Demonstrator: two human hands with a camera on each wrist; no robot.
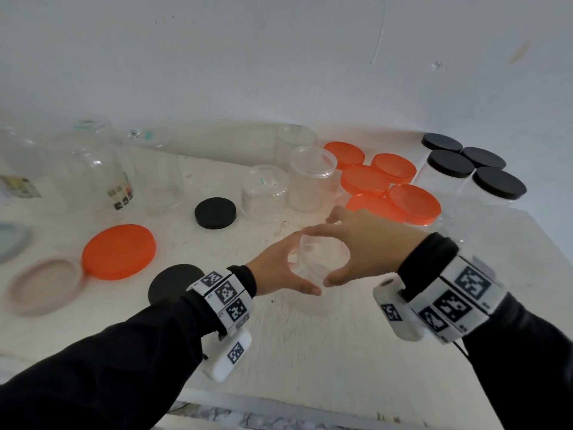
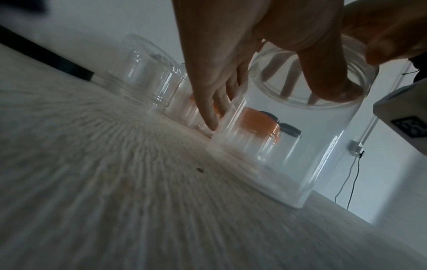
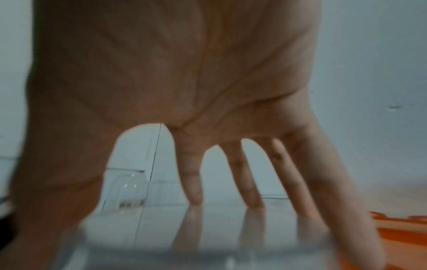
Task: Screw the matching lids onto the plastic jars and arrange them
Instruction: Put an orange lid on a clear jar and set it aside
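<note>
Two hands, our left hand and right hand, curl round one clear lidless jar (upright) on the white table.

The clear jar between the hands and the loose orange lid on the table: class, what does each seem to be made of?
Clear cylindrical jar: likely smooth, glossy transparent plastic; fingers and lidded jars behind show through its thin wall. Large round orange lid: probably opaque moulded plastic with a satin finish; even colour, soft sheen, thin turned-down rim.
</note>
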